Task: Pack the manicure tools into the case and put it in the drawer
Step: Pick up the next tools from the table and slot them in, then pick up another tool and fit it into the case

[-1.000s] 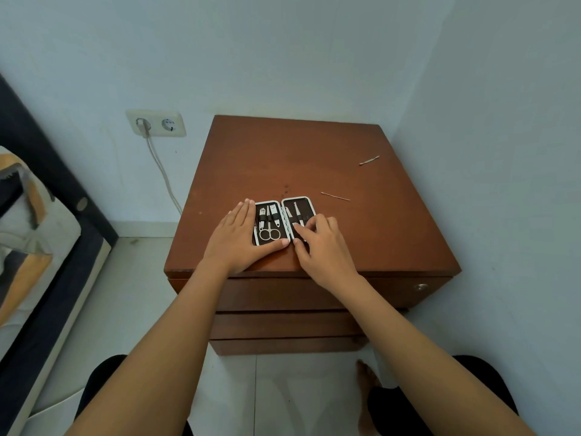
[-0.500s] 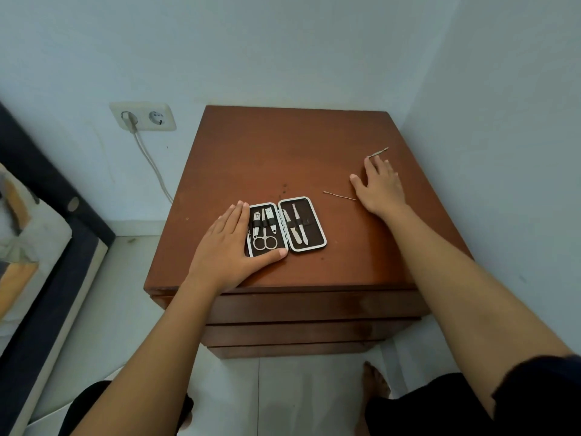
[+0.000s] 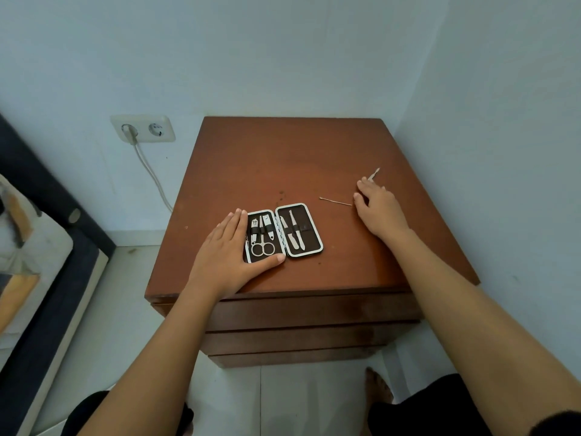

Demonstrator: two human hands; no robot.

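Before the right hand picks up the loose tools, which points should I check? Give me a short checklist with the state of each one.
1. Case lies open and flat: ok.
2. Left hand steadies the case: ok.
3. Right hand grips the far tool: cannot tell.
4. Thin tool lies free on the nightstand: ok.
5. Free slot in the case: cannot tell.
6. Drawer open for the case: not ok.

Brown wood nightstand [image 3: 292,158] with worn semi-gloss top, dark matt-lined case [image 3: 300,229] with shiny pale rim, polished metal scissors [image 3: 262,247], thin bare-metal tool [image 3: 335,201], matt painted wall [image 3: 283,51]
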